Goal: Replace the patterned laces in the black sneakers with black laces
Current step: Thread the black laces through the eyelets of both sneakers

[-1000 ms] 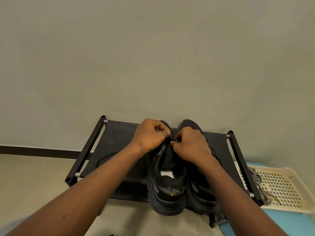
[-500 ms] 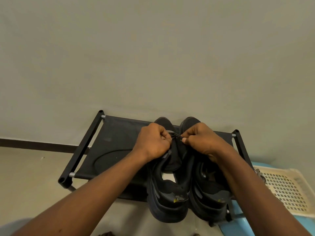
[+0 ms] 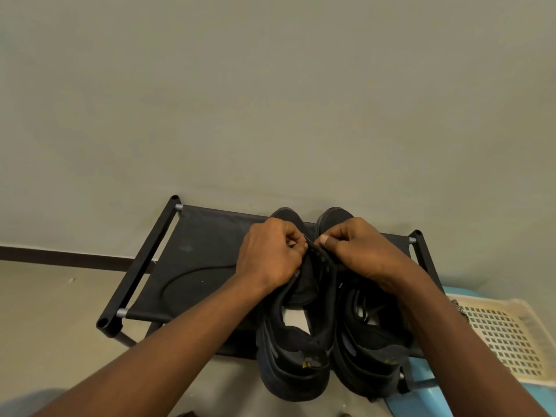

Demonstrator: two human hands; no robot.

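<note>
Two black sneakers stand side by side on a black shoe rack [image 3: 195, 260], toes toward the wall. Over the left sneaker [image 3: 293, 353] my left hand [image 3: 270, 254] and my right hand [image 3: 355, 248] meet at the eyelet flaps near the toe. Both hands have curled fingers that pinch a thin black lace [image 3: 310, 242] at the eyelets. The right sneaker [image 3: 370, 356] lies partly under my right forearm. A patterned lace [image 3: 458, 308] peeks out at the edge of the basket on the right.
A cream perforated plastic basket [image 3: 505, 335] sits to the right on a blue surface [image 3: 421, 395]. The rack stands against a plain grey wall [image 3: 270, 100]. Beige floor [image 3: 54, 311] lies to the left of the rack, whose left half holds nothing.
The view has shifted slightly and my hands have moved a little apart at the left sneaker's eyelets, still pinching the lace.
</note>
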